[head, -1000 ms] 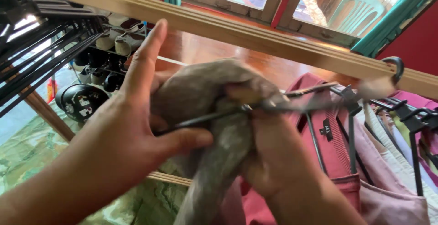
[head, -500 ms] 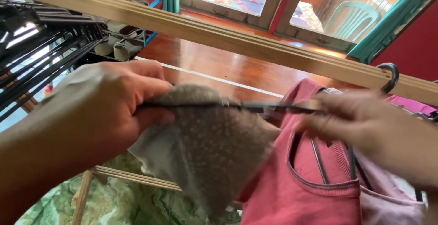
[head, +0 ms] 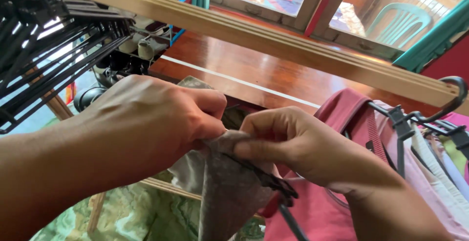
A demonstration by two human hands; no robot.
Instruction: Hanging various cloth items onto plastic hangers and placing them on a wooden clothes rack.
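Both my hands pinch a grey speckled cloth point(head: 229, 192) at the centre. My left hand point(head: 146, 123) grips its upper edge from the left. My right hand point(head: 298, 145) holds the fabric from the right, thumb and fingers closed on it. A black hanger point(head: 281, 192) runs under the cloth and pokes out below my right hand. Just right of my hands hangs a dark pink garment point(head: 342, 123) on a black hanger.
A wooden rail point(head: 273, 38) crosses overhead, carrying a black hook point(head: 452, 92) and several hung clothes point(head: 439, 167) at right. Empty black hangers point(head: 44, 50) bunch at upper left. Shoes on a rack point(head: 132, 50) stand behind. A teal plastic chair point(head: 398, 23) shows through the window.
My right hand has come back left onto the cloth beside my left hand. The cloth is bunched between both hands, and the hanger has dropped from level to tilted below them.
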